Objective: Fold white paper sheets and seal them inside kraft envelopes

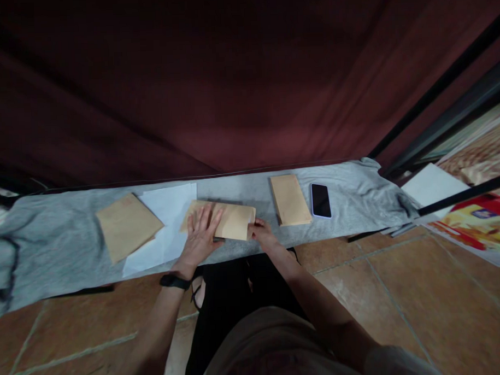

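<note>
A brown envelope (235,220) lies in the middle of a grey cloth (50,238) spread over a narrow surface. My left hand (201,233) rests flat on the envelope's left part, fingers spread. At the envelope's right end my right hand (260,232) pinches its edge with closed fingers. A sheet of white paper (169,223) lies just left of the envelope, partly under it. Another brown envelope (128,225) lies further left, and a third (290,200) to the right.
A black phone (320,200) lies face up right of the third envelope. A dark red curtain (213,85) hangs behind the surface. Black metal bars (443,82), white paper and a colourful printed sheet (481,226) are at right. The floor is brown tile (401,291).
</note>
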Available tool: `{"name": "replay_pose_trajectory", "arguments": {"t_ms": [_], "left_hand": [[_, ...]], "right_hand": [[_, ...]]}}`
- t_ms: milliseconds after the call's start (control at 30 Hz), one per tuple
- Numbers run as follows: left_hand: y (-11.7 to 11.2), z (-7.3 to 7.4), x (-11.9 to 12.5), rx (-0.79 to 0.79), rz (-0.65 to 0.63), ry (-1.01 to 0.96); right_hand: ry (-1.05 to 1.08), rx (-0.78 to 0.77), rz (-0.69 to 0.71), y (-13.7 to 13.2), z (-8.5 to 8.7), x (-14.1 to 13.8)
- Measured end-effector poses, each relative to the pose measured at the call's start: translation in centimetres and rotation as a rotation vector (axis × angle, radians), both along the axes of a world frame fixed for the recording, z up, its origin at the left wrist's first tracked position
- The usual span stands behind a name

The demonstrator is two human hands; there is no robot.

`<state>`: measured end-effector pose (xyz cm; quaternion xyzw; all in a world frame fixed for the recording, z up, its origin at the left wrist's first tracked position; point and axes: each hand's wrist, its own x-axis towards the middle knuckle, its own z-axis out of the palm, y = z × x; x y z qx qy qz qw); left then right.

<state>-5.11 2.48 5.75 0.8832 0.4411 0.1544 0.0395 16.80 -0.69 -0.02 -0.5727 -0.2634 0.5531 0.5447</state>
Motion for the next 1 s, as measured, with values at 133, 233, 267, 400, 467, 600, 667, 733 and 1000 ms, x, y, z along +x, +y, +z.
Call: {"name": "replay_pose_trajectory", "arguments": {"t_ms": [133,233,267,400,467,600,667,733,1000], "left_hand": [[-2.5,-1.4,2.2,-0.163,0.243,-0.479],[-4.5,-2.4,4.7,-0.579,0.525,-1.040],[-5.0,-2.5,5.5,-0.785,0.568,-1.201],[-5.8,-2.3,8.0,-1.164,0.565,-1.494],[-5.6,-2.1,8.6,-1.123,0.609,-1.519],[-4.9,-1.9,8.9,-1.122,0.667,-1.502],[-4.6,-1.9,8.6,-1.124,0.649,-1.473],[-4.3,-1.9,8.2,-1.132,0.633,-1.426],[-2.8,-1.8,5.9,-1.103,0.567,-1.139]], "right_hand": [[0.157,-0.032,-0.119,-0.6,0.3,-0.1],[0.234,-0.012,-0.198,-1.3,0.4,-0.8],[0.252,-0.002,-0.217,-1.5,0.4,-1.1],[0.289,0.042,-0.262,-2.3,0.5,-2.6],[0.294,0.063,-0.271,-2.5,0.6,-2.9],[0.291,0.085,-0.254,-2.8,0.9,-2.8],[0.283,0.076,-0.218,-2.9,1.1,-2.5],[0.266,0.050,-0.172,-3.0,1.2,-2.1],[0.141,-0.017,-0.141,-3.0,0.2,0.4]]}}
